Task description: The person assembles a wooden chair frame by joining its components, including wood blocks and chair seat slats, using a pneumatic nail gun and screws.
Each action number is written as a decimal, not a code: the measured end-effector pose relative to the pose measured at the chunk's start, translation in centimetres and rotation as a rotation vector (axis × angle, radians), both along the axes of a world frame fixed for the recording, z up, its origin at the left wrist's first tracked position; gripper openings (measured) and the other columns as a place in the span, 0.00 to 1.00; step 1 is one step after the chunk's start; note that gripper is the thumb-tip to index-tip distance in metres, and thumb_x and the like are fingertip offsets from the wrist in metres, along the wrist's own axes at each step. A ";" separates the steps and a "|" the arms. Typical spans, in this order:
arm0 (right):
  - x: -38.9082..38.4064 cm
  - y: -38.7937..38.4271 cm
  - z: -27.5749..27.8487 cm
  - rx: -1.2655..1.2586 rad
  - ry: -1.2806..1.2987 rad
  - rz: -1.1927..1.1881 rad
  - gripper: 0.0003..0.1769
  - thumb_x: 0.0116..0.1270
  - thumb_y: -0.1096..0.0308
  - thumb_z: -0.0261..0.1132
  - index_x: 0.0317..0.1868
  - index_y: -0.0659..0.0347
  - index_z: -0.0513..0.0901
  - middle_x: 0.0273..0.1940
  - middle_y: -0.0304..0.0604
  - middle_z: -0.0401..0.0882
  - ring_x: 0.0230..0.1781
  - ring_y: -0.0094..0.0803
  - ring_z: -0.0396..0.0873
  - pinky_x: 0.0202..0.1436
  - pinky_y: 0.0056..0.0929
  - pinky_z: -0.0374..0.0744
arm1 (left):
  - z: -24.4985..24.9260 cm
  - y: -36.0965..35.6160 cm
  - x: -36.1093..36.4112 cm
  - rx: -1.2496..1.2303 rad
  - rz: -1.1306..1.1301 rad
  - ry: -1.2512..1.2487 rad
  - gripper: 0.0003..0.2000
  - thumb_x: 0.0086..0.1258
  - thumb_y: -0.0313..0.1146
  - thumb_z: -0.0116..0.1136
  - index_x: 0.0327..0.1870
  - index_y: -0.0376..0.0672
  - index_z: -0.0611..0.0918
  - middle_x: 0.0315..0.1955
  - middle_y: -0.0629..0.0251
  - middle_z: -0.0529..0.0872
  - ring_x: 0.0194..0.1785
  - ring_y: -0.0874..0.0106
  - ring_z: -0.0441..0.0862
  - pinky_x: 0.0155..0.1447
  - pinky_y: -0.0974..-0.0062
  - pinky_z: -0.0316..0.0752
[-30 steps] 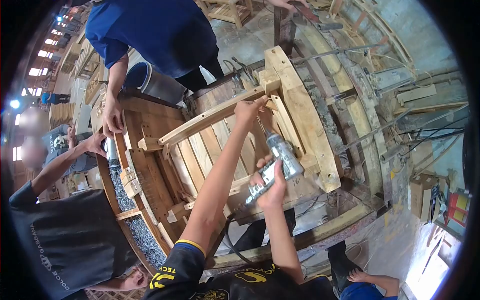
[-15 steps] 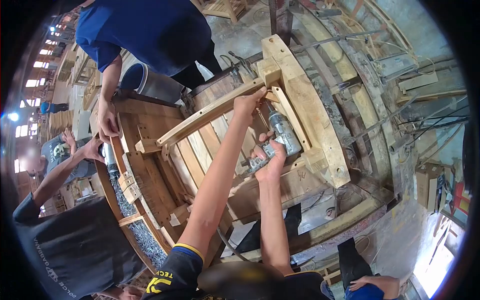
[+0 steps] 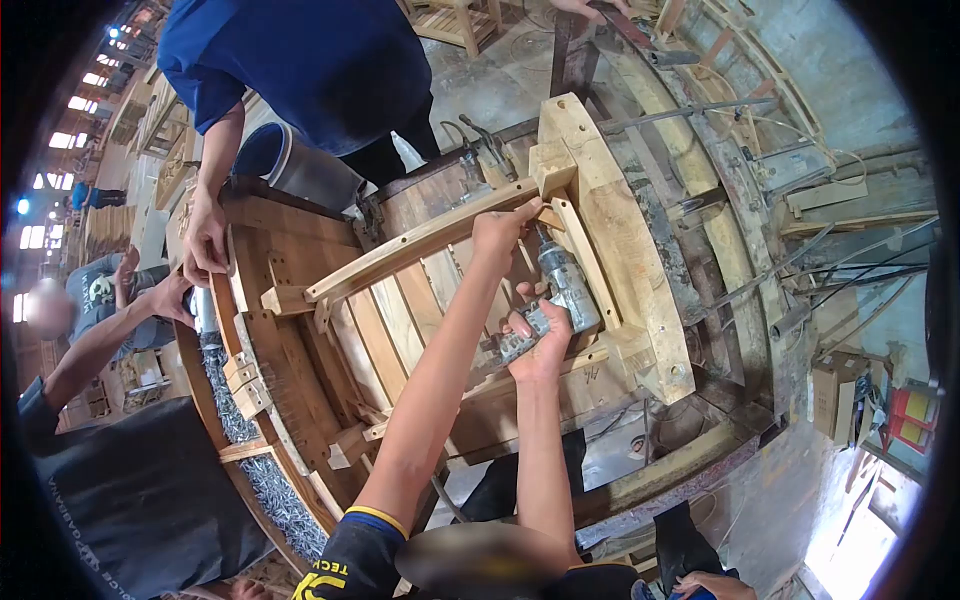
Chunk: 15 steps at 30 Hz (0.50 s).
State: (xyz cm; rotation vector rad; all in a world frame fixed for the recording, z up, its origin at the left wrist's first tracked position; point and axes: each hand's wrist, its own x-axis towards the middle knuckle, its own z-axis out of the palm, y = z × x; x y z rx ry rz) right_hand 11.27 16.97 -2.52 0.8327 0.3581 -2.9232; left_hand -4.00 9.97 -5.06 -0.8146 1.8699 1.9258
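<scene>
A wooden frame (image 3: 420, 237) with a broad curved end board (image 3: 625, 225) lies on the workbench. My left hand (image 3: 500, 235) is at the frame's upper right corner, fingers pinched at a small wooden corner piece (image 3: 549, 216). Wrapped in my right hand (image 3: 541, 340) is a grey power driver (image 3: 567, 283), which lies inside the frame beside the inner rail (image 3: 588, 258). Its bit points up toward the corner piece, near my left fingertips. The exact contact of the bit is too small to tell.
Screws (image 3: 275, 490) fill a wooden tray at the left. Co-workers' hands (image 3: 207, 240) are near that tray. A person in a blue shirt (image 3: 300, 70) stands across the bench. Metal clamps (image 3: 487, 150) stand behind the frame. A blue-lined bin (image 3: 290, 165) is at the upper left.
The whole view has shifted slightly, with the frame's right end a little lower. My hands keep nearly the same places on the corner piece and driver. Another person's hand now shows at the top.
</scene>
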 end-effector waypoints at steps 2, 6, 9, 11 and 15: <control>-0.1 0.1 -0.1 -0.003 0.000 0.005 0.13 0.63 0.64 0.60 0.49 0.48 0.73 0.46 0.36 0.82 0.17 0.21 0.67 0.29 0.28 0.72 | 0.3 0.1 0.1 0.004 0.002 0.005 0.16 0.55 0.48 0.76 0.29 0.45 0.86 0.25 0.70 0.79 0.21 0.79 0.66 0.24 0.76 0.56; 0.3 0.1 -0.6 -0.040 0.048 -0.001 0.15 0.62 0.65 0.61 0.49 0.49 0.73 0.46 0.37 0.81 0.17 0.22 0.67 0.26 0.29 0.73 | 0.3 -0.4 0.1 0.069 0.016 0.005 0.17 0.57 0.49 0.74 0.35 0.46 0.84 0.25 0.72 0.77 0.21 0.79 0.66 0.24 0.77 0.56; 0.2 0.1 -0.8 -0.057 0.086 -0.010 0.15 0.62 0.66 0.61 0.49 0.49 0.72 0.44 0.37 0.81 0.17 0.21 0.68 0.25 0.27 0.72 | 0.5 -0.3 0.0 0.074 0.005 0.010 0.17 0.59 0.49 0.73 0.34 0.47 0.82 0.23 0.74 0.74 0.21 0.80 0.65 0.22 0.80 0.53; 0.1 -0.1 -0.9 -0.078 0.087 -0.022 0.15 0.62 0.66 0.61 0.49 0.49 0.72 0.43 0.37 0.81 0.17 0.22 0.67 0.27 0.27 0.72 | 0.7 -0.3 -0.2 0.078 -0.014 -0.076 0.17 0.60 0.50 0.72 0.33 0.46 0.83 0.21 0.75 0.72 0.17 0.82 0.57 0.21 0.79 0.48; -0.1 -1.5 -0.6 -0.097 -0.008 -0.088 0.14 0.59 0.66 0.60 0.47 0.50 0.72 0.42 0.35 0.80 0.16 0.22 0.65 0.31 0.29 0.70 | 1.3 -0.1 0.1 0.084 -0.060 -0.109 0.19 0.62 0.52 0.70 0.34 0.44 0.83 0.20 0.76 0.70 0.18 0.82 0.57 0.23 0.79 0.48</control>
